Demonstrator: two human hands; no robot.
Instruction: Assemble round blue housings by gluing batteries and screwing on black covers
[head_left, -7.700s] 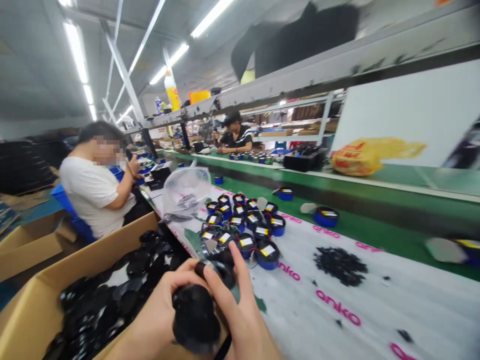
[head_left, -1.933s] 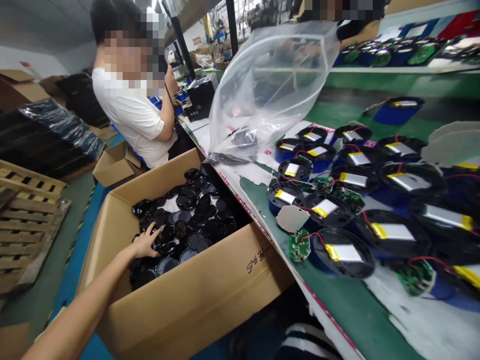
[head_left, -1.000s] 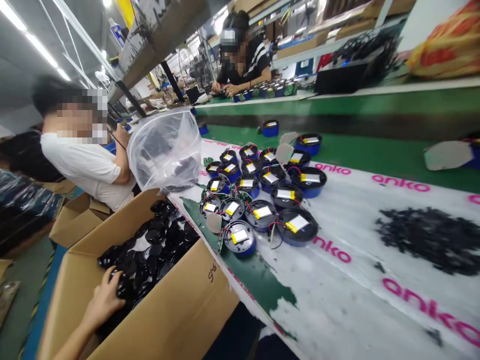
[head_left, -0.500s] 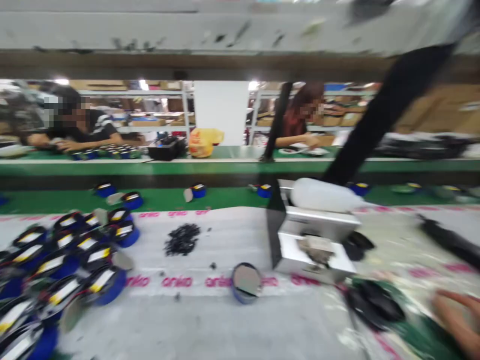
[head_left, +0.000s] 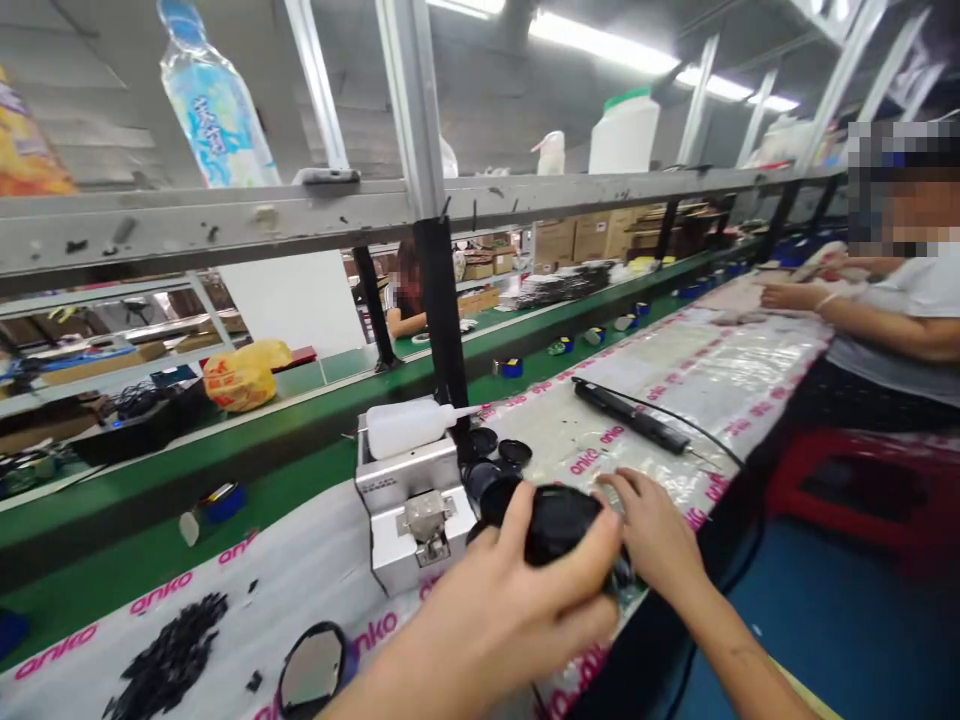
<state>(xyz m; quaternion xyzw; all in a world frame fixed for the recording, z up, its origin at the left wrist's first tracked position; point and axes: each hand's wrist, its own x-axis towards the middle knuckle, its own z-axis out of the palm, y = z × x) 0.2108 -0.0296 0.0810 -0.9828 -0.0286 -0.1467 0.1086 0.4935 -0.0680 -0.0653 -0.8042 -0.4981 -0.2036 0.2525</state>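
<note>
My left hand (head_left: 517,600) reaches across the front with thumb and fingers around a black round cup-like part (head_left: 566,520). Close beside it is my right hand (head_left: 656,535), its fingers curled in at the part's right side; its grip is partly hidden behind my left hand. More black round pieces (head_left: 515,453) lie just behind, against a silver metal box (head_left: 405,475). On top of that box rests a white squeeze bottle (head_left: 409,428). A blue-rimmed round unit with a grey disc face (head_left: 315,668) sits at the lower left.
Small black pieces (head_left: 169,655) are heaped on the white sheeting at left. A black pen-shaped tool (head_left: 630,415) with a cord lies at right. Blue round units stand on the green belt (head_left: 300,500) behind. A black-wrapped post (head_left: 442,310) rises behind the box. A co-worker (head_left: 892,290) works at right.
The view has swung right and upward. My left hand has come into view on the black part, and my right hand now shows close beside it. The silver box appears farther left.
</note>
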